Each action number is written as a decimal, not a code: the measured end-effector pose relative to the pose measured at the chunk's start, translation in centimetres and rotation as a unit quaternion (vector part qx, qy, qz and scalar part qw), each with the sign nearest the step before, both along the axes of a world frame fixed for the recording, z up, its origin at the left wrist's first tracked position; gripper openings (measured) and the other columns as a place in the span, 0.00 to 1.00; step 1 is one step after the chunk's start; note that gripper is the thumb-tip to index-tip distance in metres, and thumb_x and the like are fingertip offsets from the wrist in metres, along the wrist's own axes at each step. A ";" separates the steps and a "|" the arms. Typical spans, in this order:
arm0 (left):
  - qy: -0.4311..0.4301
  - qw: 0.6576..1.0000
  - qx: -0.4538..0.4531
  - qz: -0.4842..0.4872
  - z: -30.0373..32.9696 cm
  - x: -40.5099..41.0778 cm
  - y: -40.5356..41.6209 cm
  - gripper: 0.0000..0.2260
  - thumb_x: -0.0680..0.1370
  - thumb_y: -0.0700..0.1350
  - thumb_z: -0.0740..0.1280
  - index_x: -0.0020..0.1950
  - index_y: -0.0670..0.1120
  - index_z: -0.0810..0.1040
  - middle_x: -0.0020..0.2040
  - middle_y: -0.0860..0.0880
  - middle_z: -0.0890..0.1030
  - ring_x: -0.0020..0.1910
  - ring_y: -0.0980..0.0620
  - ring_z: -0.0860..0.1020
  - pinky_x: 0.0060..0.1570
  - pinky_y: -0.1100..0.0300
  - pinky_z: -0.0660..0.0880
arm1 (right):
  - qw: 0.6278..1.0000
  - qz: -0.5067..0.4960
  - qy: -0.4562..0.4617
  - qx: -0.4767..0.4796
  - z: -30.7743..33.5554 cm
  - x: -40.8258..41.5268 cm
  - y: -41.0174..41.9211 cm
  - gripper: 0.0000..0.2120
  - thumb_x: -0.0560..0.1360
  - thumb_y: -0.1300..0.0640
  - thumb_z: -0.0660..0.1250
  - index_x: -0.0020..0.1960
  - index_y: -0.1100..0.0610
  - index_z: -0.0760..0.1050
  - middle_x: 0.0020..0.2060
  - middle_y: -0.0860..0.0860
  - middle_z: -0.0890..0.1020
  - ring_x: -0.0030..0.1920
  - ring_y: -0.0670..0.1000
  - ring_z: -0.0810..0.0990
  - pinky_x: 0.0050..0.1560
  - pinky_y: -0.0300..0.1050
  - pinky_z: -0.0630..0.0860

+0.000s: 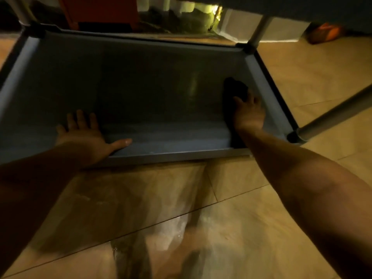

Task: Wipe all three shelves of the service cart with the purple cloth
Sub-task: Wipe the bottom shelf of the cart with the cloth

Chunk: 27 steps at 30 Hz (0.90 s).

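Observation:
The cart's bottom shelf is a grey tray with raised walls, seen from above in dim light. My right hand presses a dark cloth against the shelf floor near its right wall; the cloth looks almost black here and part of it lies under my palm. My left hand rests flat with fingers spread on the shelf's near left part, thumb stretched along the front rim. The underside of the shelf above crosses the top right of the view.
Metal posts rise from the shelf corners, and one post slants out at the near right corner. Tan floor tiles surround the cart. A red object stands behind it, and an orange thing lies at the far right.

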State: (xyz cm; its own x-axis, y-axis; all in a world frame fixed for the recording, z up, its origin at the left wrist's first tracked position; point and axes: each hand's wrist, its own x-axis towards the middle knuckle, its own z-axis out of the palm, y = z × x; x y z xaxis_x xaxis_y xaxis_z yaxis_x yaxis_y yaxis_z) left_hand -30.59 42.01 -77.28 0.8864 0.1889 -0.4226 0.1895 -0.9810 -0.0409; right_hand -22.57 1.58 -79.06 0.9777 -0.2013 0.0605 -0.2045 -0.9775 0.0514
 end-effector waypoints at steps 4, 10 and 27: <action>-0.005 1.000 -0.003 -0.028 1.1 0.8 -0.6 0.58 0.62 0.81 0.47 0.82 0.45 0.41 0.83 0.42 0.42 0.81 0.38 0.44 0.78 0.40 0.47 | 0.997 -0.068 -0.011 0.024 0.8 0.1 -0.4 0.21 0.80 0.57 0.61 0.72 0.50 0.71 0.77 0.60 0.63 0.73 0.67 0.63 0.69 0.62 0.68; -0.002 0.996 -0.051 -0.077 1.5 4.9 -10.4 0.55 0.70 0.78 0.57 0.82 0.44 0.40 0.82 0.42 0.39 0.81 0.40 0.42 0.78 0.40 0.46 | 0.968 0.151 -0.138 0.147 2.2 5.7 8.3 0.19 0.81 0.55 0.63 0.72 0.53 0.74 0.76 0.57 0.67 0.74 0.62 0.67 0.74 0.56 0.67; 0.122 0.990 -0.036 -0.065 -1.3 6.8 -14.3 0.55 0.71 0.76 0.58 0.80 0.46 0.31 0.80 0.39 0.32 0.78 0.33 0.33 0.68 0.23 0.44 | 0.947 0.313 0.050 0.049 -0.7 16.1 20.8 0.25 0.82 0.53 0.60 0.78 0.42 0.63 0.83 0.52 0.51 0.81 0.62 0.48 0.77 0.66 0.56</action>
State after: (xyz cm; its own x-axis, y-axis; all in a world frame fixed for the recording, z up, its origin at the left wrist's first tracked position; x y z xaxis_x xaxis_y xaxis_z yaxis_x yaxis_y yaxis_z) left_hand -23.80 27.76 -78.62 0.7711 0.0406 -0.6354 0.0538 -0.9986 0.0015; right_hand -6.44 22.38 -79.80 0.9069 0.4204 -0.0272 0.4184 -0.9064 -0.0576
